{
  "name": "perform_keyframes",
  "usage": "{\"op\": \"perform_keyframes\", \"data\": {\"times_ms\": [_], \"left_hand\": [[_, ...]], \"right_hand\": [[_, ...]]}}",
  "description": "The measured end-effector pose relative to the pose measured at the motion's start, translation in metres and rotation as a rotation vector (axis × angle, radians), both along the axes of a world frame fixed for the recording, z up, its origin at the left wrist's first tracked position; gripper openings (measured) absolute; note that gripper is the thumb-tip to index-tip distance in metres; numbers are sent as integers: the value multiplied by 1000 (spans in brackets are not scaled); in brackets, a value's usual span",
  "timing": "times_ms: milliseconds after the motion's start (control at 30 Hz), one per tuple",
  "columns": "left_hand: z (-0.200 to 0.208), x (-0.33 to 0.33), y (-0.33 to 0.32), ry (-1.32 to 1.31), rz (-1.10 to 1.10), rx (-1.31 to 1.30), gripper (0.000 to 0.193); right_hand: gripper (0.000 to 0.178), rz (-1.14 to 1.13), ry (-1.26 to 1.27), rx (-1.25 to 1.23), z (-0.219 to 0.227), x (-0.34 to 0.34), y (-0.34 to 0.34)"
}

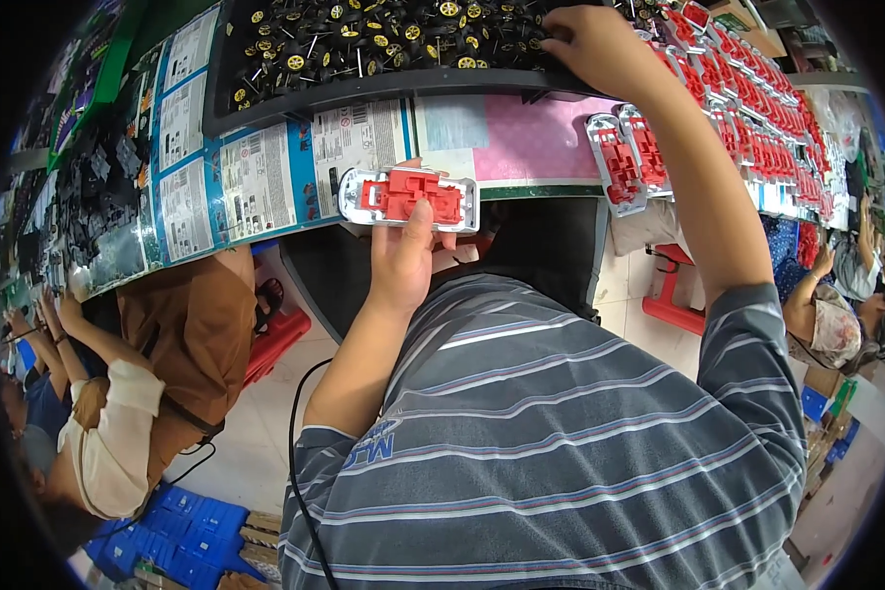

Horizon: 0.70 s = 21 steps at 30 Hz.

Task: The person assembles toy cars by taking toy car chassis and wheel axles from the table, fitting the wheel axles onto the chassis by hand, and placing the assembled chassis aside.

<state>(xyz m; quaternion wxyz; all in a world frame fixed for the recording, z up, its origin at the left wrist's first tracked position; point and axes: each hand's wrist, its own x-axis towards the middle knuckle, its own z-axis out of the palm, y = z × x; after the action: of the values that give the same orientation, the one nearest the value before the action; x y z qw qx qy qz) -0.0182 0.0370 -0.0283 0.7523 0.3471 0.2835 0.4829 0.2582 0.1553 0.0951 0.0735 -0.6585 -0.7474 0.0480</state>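
Note:
My left hand (403, 258) holds a toy car body (411, 200) flat over the table's front edge, thumb pressed on top. The body has a silver-white shell with a red plastic insert facing up. My right hand (600, 47) reaches over the right part of a black tray (364, 95). Its thumb and forefinger stand apart, with nothing visible between them; the other fingers are partly hidden. Heaped in the tray are many small black toy wheels (383, 41) with yellow hubs, joined by thin metal axles.
Two similar toy car bodies (618, 165) lie beneath my right forearm. Rows of more red-and-white bodies (747, 108) fill the table's right side. Black plastic parts (98, 197) are heaped at the left. A co-worker (118, 423) sits left, near a red stool (280, 344).

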Motion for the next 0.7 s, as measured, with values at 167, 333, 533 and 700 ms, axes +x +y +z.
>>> {"op": "perform_keyframes", "data": {"times_ms": [167,333,533,700], "left_hand": [[5,3,-2,9,5,-33,58],[-6,-12,-1,15,10,15,57],[0,-9,3,16,19,22,62],[2,1,2,-12,-6,3,66]], "right_hand": [[20,23,-87,-58,-36,14,37],[12,-38,128,83,-6,-5,14],[14,179,659,159,-21,-36,-79],[36,224,747,58,-38,-94,-130]]}}
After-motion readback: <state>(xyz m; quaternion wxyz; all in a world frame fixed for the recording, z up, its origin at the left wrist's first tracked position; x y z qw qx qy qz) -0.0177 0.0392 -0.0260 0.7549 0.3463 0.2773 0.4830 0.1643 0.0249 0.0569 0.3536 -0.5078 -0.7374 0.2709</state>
